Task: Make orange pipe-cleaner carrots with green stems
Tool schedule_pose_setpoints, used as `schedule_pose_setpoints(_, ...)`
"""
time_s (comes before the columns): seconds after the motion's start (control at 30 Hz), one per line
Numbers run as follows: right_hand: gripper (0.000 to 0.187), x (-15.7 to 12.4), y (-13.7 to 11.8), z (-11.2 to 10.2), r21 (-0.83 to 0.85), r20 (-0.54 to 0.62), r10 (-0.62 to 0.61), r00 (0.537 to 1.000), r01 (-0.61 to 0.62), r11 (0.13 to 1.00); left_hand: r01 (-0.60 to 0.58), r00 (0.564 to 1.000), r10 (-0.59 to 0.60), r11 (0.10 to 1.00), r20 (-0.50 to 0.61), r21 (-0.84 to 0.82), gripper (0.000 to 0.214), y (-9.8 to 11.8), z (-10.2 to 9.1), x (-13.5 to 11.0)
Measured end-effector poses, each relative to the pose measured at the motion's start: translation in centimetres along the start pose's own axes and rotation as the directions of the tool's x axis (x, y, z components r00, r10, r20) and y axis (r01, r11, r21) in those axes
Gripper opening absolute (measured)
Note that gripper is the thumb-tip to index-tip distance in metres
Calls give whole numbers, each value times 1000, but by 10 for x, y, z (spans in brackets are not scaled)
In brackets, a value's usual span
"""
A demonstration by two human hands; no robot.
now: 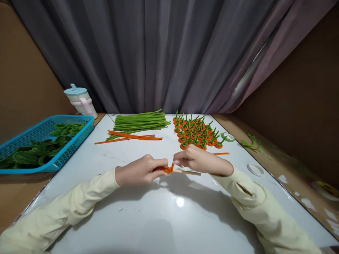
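Observation:
My left hand (pixel 141 170) is closed in a pinch on an orange pipe cleaner (pixel 168 169) that is coiled around a thin wooden stick (pixel 191 173). My right hand (pixel 197 159) is closed too, pinching the free end of the same orange pipe cleaner just above the stick. Both hands meet over the middle of the white table (pixel 159 211). Behind them lie a bundle of green pipe cleaners (pixel 140 122), a few straight orange pipe cleaners (pixel 132 137) and a heap of finished orange-and-green pieces (pixel 196 132).
A blue basket (pixel 76 143) with green leaf shapes stands at the left edge. A pale lidded cup (pixel 79 100) stands behind it. A roll of green tape (pixel 228 137) and a white ring (pixel 255 169) lie at the right. A grey curtain hangs at the back.

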State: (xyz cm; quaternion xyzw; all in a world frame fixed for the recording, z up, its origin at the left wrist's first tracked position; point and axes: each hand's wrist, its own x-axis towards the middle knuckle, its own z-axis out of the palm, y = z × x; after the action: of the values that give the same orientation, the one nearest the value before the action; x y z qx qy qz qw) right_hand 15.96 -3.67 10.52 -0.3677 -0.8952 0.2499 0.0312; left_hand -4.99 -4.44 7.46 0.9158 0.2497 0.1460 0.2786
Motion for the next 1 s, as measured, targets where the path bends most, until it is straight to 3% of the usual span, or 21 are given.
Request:
schedule_pose_setpoints(0.1, 32, 3, 8, -2, 403, 96, -62, 993, 18, 915, 62, 993, -79, 979, -83, -196, 15, 3, -3, 1)
schedule_pose_setpoints(0.2, 30, 8, 10, 5, 531, -9, 28, 1000, -19, 847, 181, 943, -256, 931, -214, -317, 17, 2, -4, 3)
schedule_pose_setpoints(0.27, 32, 12, 7, 14, 433, -141, 130, 981, -56, 900, 245, 889, -332, 927, -316, -285, 16, -3, -3, 5)
schedule_pose_setpoints(0.33, 36, 13, 1, 22, 238, -211, 182, 960, -130, 962, 280, 853, -318, 948, -414, -152, 15, -11, 0, 6)
schedule_pose_setpoints(0.4, 33, 13, -7, 28, 24, -205, 205, 957, -205, 979, 291, 864, -245, 956, -440, 39, 13, -18, 4, 6)
schedule_pose_setpoints(0.57, 19, 7, -22, 28, -351, -124, 188, 974, -220, 910, 240, 967, -171, 860, -188, 451, 6, -23, 11, 1)
schedule_pose_setpoints(0.7, 17, 5, -16, 17, -376, -82, 111, 990, -134, 917, 127, 991, -137, 876, -14, 466, 9, -13, 8, -1)
schedule_pose_setpoints(0.8, 23, 7, 1, 10, -260, -85, 8, 996, -30, 965, 61, 995, -79, 961, 57, 269, 10, -7, 1, 0)
schedule_pose_setpoints(0.87, 31, 10, 15, 8, -41, -40, -81, 996, 79, 996, 80, 995, -86, 991, 55, 112, 13, -5, -3, 1)
schedule_pose_setpoints(0.93, 36, 14, 27, 10, 243, -3, -108, 994, 105, 964, 132, 991, -130, 990, 41, -48, 15, -4, -8, 3)
schedule_pose_setpoints(1.0, 39, 17, 32, 14, 482, 12, -90, 996, 73, 873, 187, 982, -182, 955, 42, -229, 17, -4, -11, 4)
